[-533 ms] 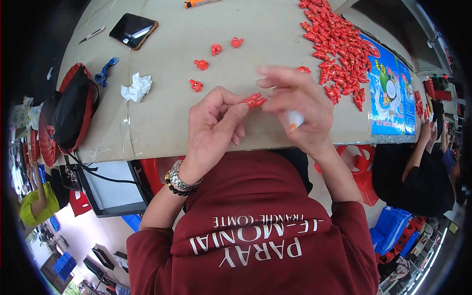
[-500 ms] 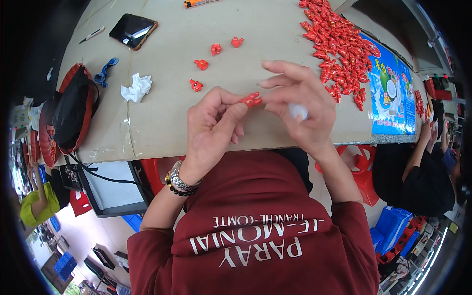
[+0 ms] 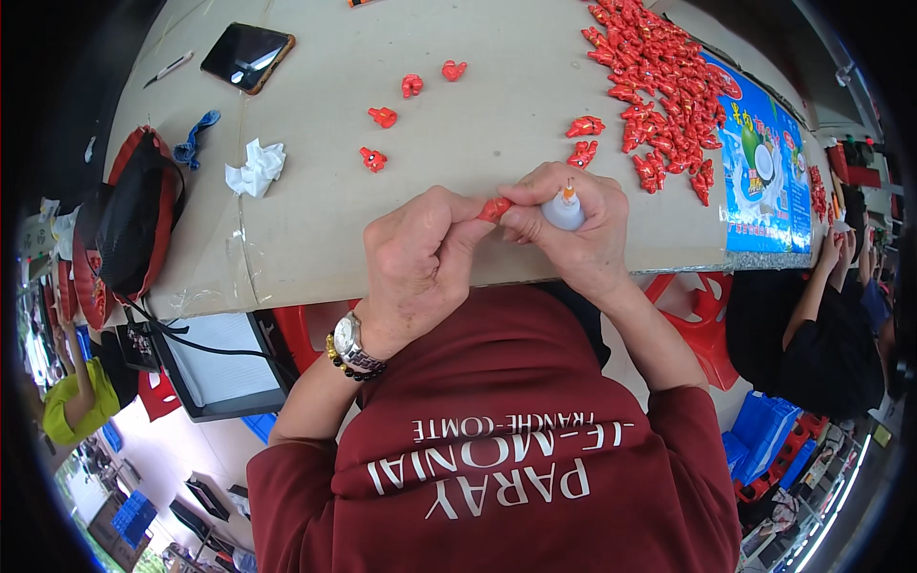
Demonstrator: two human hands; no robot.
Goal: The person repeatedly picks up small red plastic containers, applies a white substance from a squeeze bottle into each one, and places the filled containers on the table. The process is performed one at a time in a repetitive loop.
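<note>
Between bare fingers [image 3: 462,206], a glossy, lumpy red piece [image 3: 494,209]

I record a dark red shirt [image 3: 544,382] on the torso, below the near edge of the bench [image 3: 325,220]. I note white printed lettering [image 3: 495,449] across its front, upside down in my view. Left sleeve [image 3: 291,492] and right sleeve [image 3: 688,430]: short, same red. Left hand [image 3: 420,256] and right hand [image 3: 590,250]: bare. Left wrist: a metal-link watch [image 3: 348,334], round pale dial; beside it a bracelet [image 3: 358,373], beads black and gold-coloured
</note>
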